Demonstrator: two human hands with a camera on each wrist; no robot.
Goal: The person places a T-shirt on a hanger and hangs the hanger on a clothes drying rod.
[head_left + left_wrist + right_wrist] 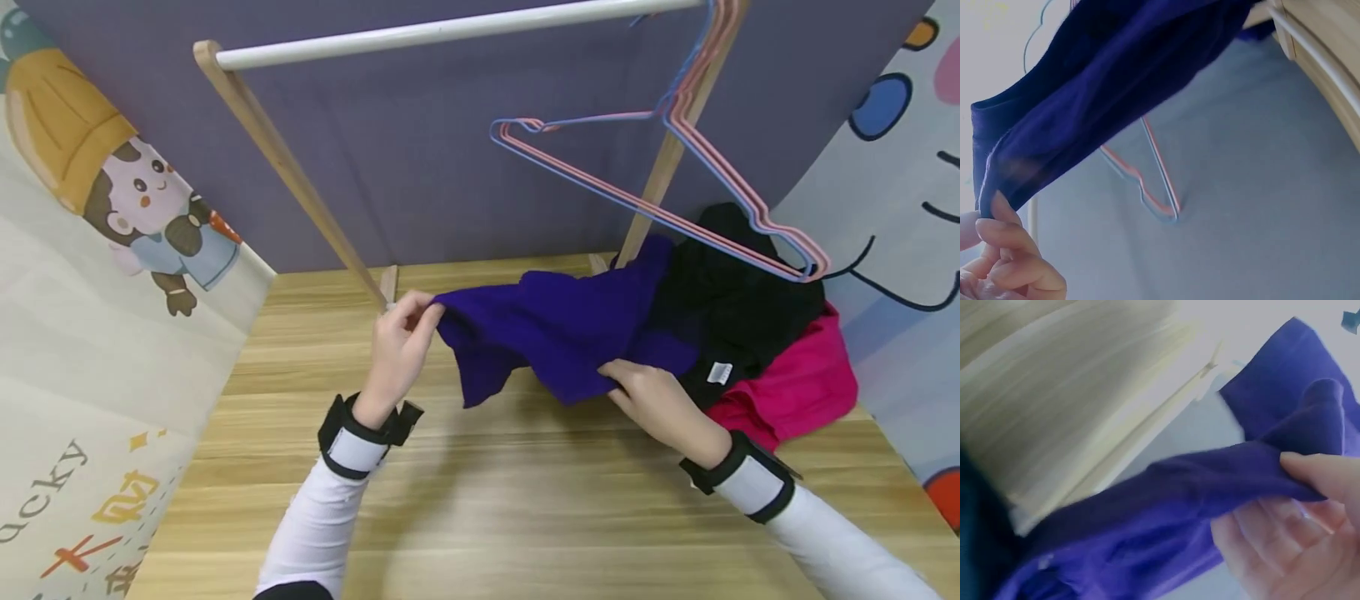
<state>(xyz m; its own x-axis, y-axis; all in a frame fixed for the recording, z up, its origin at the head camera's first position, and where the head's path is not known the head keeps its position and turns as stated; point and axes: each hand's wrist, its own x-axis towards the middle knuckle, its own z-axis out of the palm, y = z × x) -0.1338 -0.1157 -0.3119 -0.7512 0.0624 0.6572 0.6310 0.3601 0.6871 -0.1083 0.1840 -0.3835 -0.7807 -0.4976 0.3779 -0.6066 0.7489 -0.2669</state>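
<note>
A deep purple garment (555,325) stretches between both hands above the wooden tabletop, its right end running into a dark pile. My left hand (399,348) pinches its upper left corner between thumb and fingers, as the left wrist view shows with the cloth (1085,119) slanting up and away. At the lower right edge, my right hand (658,404) pinches the cloth between thumb and fingers. In the right wrist view the thumb lies over a fold (1191,481), with the other fingers beneath. A loose flap hangs down between the two hands.
A black garment (735,308) with a white label lies heaped at the right, over a bright pink one (813,379). Pink and blue hangers (660,212) hang at the right end of the white rail (450,32). Wooden posts (300,183) hold the rail before a grey-purple backdrop.
</note>
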